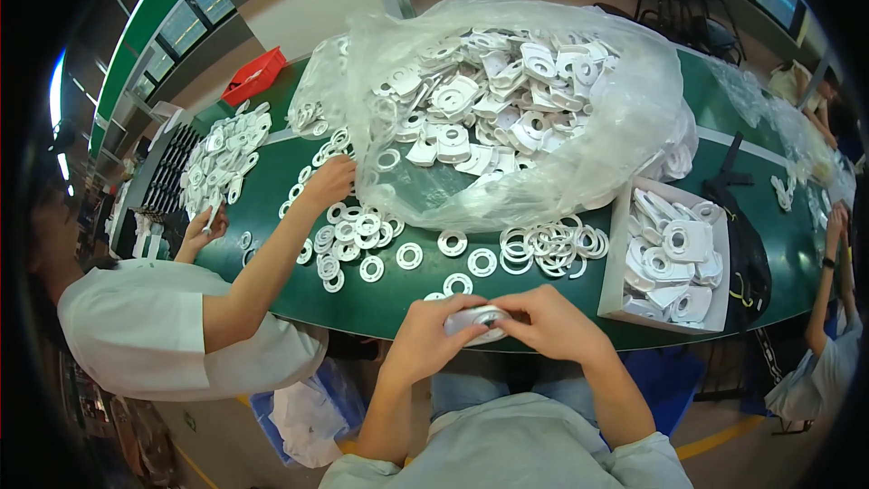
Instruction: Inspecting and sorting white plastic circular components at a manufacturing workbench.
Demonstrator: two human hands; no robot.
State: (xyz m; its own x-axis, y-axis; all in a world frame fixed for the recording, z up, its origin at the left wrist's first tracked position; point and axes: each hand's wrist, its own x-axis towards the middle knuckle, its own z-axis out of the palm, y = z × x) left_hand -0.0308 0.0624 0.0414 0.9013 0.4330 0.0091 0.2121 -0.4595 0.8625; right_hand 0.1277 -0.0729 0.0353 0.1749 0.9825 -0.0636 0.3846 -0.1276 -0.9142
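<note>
Close to the table's front edge, a white plastic part (480, 317) with a round opening is held between my two hands. My left hand (424, 337) grips its left side, thumb near the front. The fingers of my right hand (559, 326) are closed on its right side, with the thumb at the round opening. Fingers cover much of the part, so its full outline is hidden. Just beyond my hands lie several flat white rings (409, 246), some loose and some heaped. A pile of thinner white rings (543, 237) sits farther right.
A large clear plastic bag (647, 118) of white parts fills the table's middle. At right stands an open white box (616, 263) of similar parts, beside a black bag (756, 263). A co-worker at left reaches over the rings. A red bin (253, 75) is far left.
</note>
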